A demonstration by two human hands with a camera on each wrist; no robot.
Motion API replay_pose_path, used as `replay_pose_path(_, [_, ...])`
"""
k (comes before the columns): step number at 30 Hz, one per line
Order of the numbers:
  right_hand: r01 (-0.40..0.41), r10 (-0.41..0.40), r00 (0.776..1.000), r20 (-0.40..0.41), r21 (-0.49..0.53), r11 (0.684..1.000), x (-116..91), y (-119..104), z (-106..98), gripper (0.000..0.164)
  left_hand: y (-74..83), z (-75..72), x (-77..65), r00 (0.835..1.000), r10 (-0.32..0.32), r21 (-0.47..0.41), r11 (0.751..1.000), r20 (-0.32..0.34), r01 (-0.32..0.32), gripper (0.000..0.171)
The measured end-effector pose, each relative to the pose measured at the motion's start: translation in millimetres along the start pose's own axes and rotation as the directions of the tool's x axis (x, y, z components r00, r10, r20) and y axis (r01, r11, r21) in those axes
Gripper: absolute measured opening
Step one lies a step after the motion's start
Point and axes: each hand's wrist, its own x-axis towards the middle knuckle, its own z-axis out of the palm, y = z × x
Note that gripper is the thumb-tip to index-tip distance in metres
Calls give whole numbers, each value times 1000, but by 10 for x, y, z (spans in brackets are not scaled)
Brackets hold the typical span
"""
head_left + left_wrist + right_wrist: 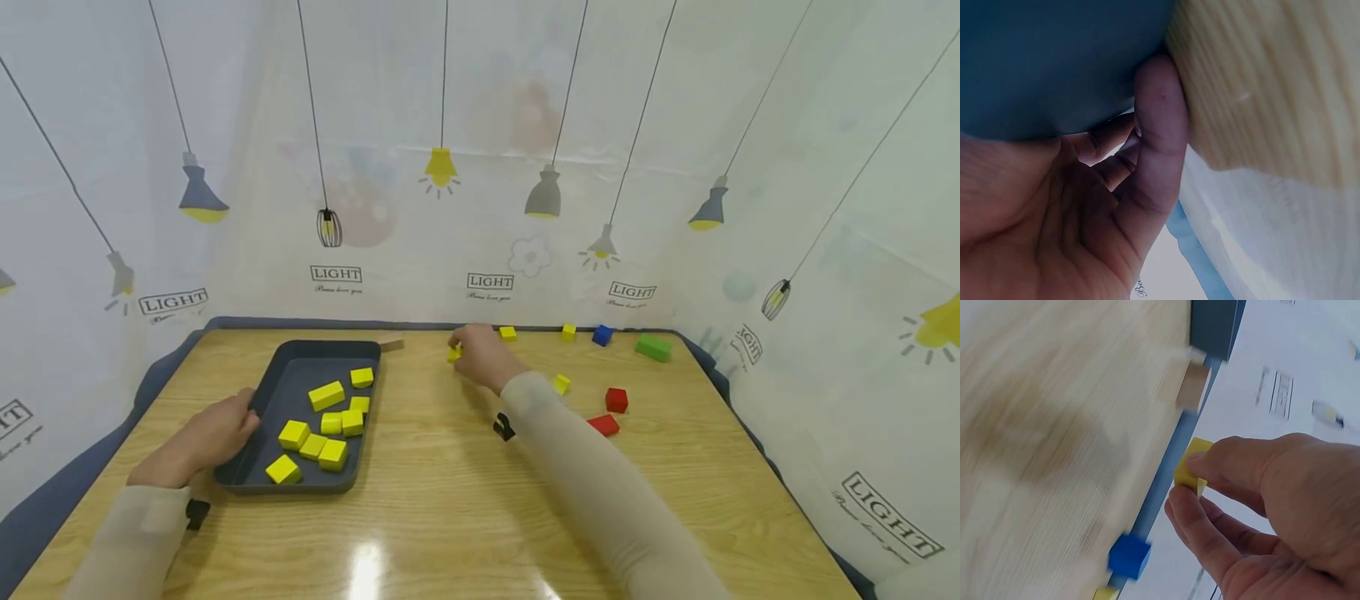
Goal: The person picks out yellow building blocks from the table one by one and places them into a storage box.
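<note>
My right hand (483, 354) pinches a small yellow block (1193, 462) between thumb and fingers, over the back middle of the table. Past the fingertips in the right wrist view lie a blue block (1129, 555) and a brown block (1194, 385). On the left, my left hand (219, 429) grips the side wall of a dark grey tray (258, 471). In the left wrist view, a finger (1161, 125) lies between the tray's outside and the wooden table. Several yellow blocks (326, 396) of differing shapes sit inside the tray.
Two yellow blocks, one a cube (569, 332), stand along the back edge, with a green block (653, 347) further right. Another yellow block (561, 383), a red cube (617, 400) and a red piece (604, 425) lie around the right forearm. A lamp-print curtain (420, 275) surrounds the table.
</note>
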Motion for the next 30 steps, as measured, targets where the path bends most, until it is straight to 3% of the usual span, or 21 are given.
replay_pose_path(8, [101,-100,995,26,-51,994,107,-457,155,39,17,-14,2,1000,23,3,1000,-19,-23,48])
replay_pose_path(15, [171,-166,984,61,-77,982,146,-971,317,37,7,-21,-9,1000,-12,19,1000,11,12,56])
replay_pose_path(22, [242,-234,969,78,-123,962,203,-1438,511,35,-25,-43,-3,1000,4,18,1000,-1,-4,52])
replay_pose_path(30, [303,-287,950,124,-131,944,186,-1799,685,35,-10,-48,7,1000,-6,-8,1000,15,6,51])
